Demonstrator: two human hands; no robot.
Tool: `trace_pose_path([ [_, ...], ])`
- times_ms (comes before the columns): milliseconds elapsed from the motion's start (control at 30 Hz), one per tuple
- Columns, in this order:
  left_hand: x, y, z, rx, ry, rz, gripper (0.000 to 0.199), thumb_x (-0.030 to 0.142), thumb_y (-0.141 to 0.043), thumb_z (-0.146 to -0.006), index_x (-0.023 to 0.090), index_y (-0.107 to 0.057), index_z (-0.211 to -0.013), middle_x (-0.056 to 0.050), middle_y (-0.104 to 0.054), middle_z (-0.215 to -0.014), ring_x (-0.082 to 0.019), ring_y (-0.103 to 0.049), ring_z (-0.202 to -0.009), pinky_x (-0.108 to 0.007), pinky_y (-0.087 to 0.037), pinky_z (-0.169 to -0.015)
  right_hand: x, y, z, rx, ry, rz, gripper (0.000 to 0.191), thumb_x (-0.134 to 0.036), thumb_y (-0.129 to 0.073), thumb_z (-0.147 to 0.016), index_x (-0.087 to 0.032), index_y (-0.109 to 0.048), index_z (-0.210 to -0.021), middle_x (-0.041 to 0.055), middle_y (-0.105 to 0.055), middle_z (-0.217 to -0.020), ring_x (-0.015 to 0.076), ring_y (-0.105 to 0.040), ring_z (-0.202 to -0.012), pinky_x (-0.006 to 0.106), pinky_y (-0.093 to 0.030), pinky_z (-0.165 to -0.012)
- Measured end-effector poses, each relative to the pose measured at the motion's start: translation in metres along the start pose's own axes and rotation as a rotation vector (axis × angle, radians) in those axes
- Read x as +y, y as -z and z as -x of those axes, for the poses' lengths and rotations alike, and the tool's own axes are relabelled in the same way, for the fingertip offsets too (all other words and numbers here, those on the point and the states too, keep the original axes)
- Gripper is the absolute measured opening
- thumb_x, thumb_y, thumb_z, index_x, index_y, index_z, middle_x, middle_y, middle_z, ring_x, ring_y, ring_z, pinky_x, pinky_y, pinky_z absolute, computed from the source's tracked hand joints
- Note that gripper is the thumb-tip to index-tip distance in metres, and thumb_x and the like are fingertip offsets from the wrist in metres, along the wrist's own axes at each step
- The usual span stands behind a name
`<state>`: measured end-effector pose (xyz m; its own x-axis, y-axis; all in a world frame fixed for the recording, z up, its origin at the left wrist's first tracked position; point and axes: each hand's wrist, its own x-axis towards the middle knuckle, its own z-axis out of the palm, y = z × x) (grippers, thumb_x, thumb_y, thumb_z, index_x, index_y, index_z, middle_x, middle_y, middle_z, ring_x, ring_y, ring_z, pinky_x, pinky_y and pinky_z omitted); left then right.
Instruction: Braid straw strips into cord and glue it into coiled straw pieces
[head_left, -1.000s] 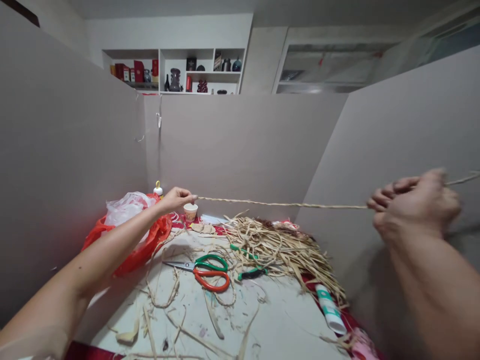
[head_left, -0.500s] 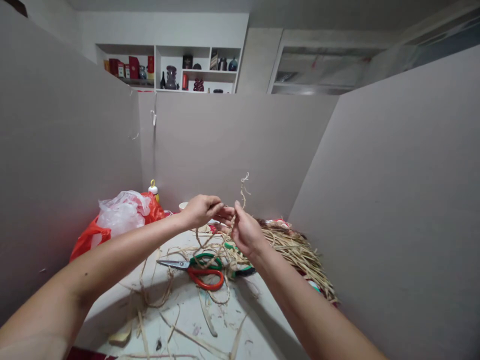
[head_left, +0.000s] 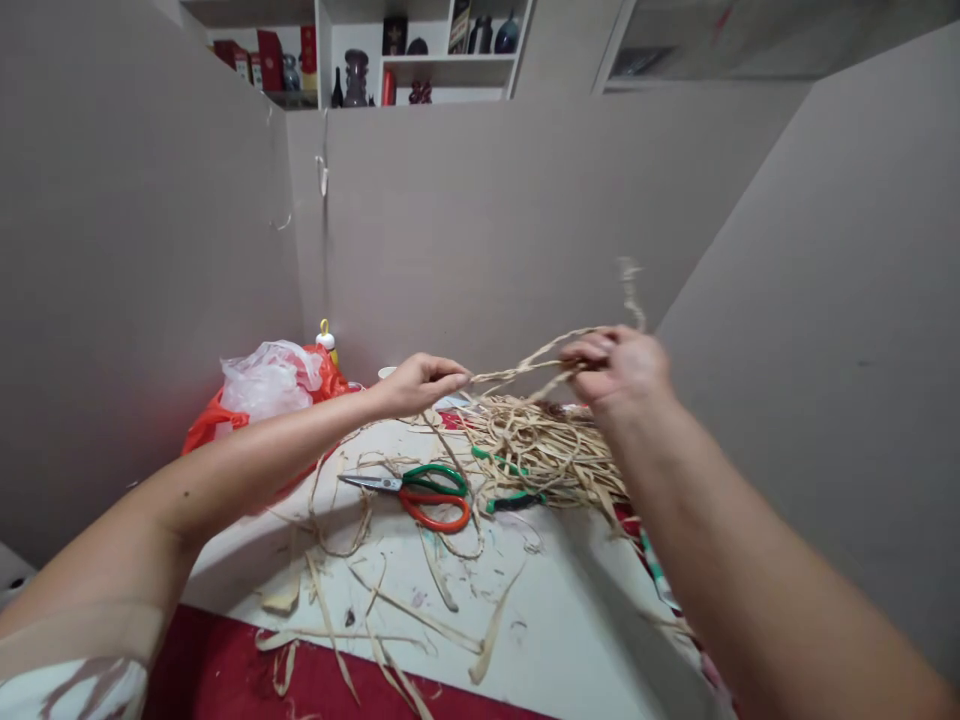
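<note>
Between my two hands runs a twisted straw cord [head_left: 532,362], looped into several strands above the table. My left hand [head_left: 424,385] pinches the cord between thumb and fingers. Farther right and slightly higher, my right hand [head_left: 619,368] is closed around the strands and a little blurred. A frayed cord end sticks up past it. More cord hangs from my left hand and lies in loops on the white table. Scissors [head_left: 420,492] with one green and one orange handle lie below, blades pointing left. A green-and-black handled tool [head_left: 516,500] lies beside them.
A heap of dry straw strips [head_left: 555,450] lies behind and right. Loose straw pieces [head_left: 420,605] are scattered over the white table [head_left: 555,600] and red cloth [head_left: 225,665]. Plastic bags [head_left: 270,380] and a small bottle [head_left: 325,338] stand at left. Grey partitions [head_left: 465,220] enclose the table.
My right hand has moved right and up, away from my left hand, drawing the cord out into stretched strands. The view has tilted down, showing more of the table and red cloth.
</note>
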<state>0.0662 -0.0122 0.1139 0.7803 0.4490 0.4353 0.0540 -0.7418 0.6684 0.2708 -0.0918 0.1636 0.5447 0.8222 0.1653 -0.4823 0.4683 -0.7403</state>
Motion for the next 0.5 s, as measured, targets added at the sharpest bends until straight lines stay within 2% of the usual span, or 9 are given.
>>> trace_pose_path([
  [67, -0.002, 0.012, -0.001, -0.043, 0.022, -0.003, 0.034, 0.035, -0.053, -0.086, 0.007, -0.072, -0.092, 0.002, -0.054, -0.057, -0.007, -0.038, -0.049, -0.021, -0.031, -0.049, -0.023, 0.013, 0.0, 0.113, 0.021, 0.007, 0.039, 0.002, -0.021, -0.084, -0.021, -0.024, -0.053, -0.0091, -0.022, -0.033, 0.0043, -0.018, -0.026, 0.015, -0.016, -0.03],
  [133, -0.004, 0.019, -0.003, -0.07, 0.022, -0.002, 0.032, 0.035, -0.056, -0.083, 0.007, -0.072, -0.09, 0.003, -0.051, -0.055, -0.007, -0.037, -0.048, -0.022, -0.03, -0.048, -0.037, 0.022, 0.005, 0.186, 0.044, 0.017, 0.038, 0.003, -0.022, -0.083, -0.021, -0.026, -0.053, -0.0087, -0.022, -0.033, 0.0042, -0.017, -0.027, 0.017, -0.012, -0.03],
  [233, -0.009, 0.016, -0.007, -0.079, 0.009, -0.01, 0.032, 0.035, -0.057, -0.081, 0.007, -0.072, -0.086, 0.003, -0.048, -0.053, -0.007, -0.035, -0.047, -0.023, -0.028, -0.048, -0.049, 0.026, 0.011, 0.227, 0.09, 0.032, 0.038, 0.002, -0.025, -0.082, -0.02, -0.029, -0.052, -0.0088, -0.022, -0.034, 0.0041, -0.016, -0.03, 0.019, -0.009, -0.032],
  [333, -0.008, 0.014, -0.019, -0.03, -0.034, -0.027, 0.03, 0.035, -0.055, -0.082, 0.009, -0.069, -0.076, 0.005, -0.042, -0.052, -0.007, -0.032, -0.048, -0.023, -0.027, -0.05, -0.063, 0.02, 0.013, 0.239, 0.163, 0.039, 0.038, 0.0, -0.028, -0.083, -0.019, -0.029, -0.05, -0.0085, -0.021, -0.035, 0.0046, -0.014, -0.032, 0.02, -0.008, -0.035],
  [433, 0.005, 0.031, -0.044, 0.092, -0.13, -0.095, 0.031, 0.036, -0.055, -0.083, 0.012, -0.062, -0.064, 0.005, -0.037, -0.054, -0.008, -0.03, -0.052, -0.023, -0.024, -0.052, -0.088, 0.008, 0.018, 0.239, 0.308, 0.074, 0.041, -0.001, -0.026, -0.084, -0.018, -0.028, -0.047, -0.0076, -0.018, -0.036, 0.005, -0.011, -0.033, 0.021, -0.006, -0.036],
  [500, 0.02, 0.054, -0.062, 0.319, -0.321, -0.285, 0.031, 0.034, -0.056, -0.083, 0.013, -0.059, -0.06, 0.005, -0.036, -0.055, -0.008, -0.03, -0.053, -0.024, -0.023, -0.052, -0.106, 0.001, 0.026, 0.215, 0.431, 0.125, 0.043, -0.002, -0.026, -0.086, -0.017, -0.026, -0.046, -0.0074, -0.017, -0.038, 0.0044, -0.012, -0.033, 0.022, -0.007, -0.037],
])
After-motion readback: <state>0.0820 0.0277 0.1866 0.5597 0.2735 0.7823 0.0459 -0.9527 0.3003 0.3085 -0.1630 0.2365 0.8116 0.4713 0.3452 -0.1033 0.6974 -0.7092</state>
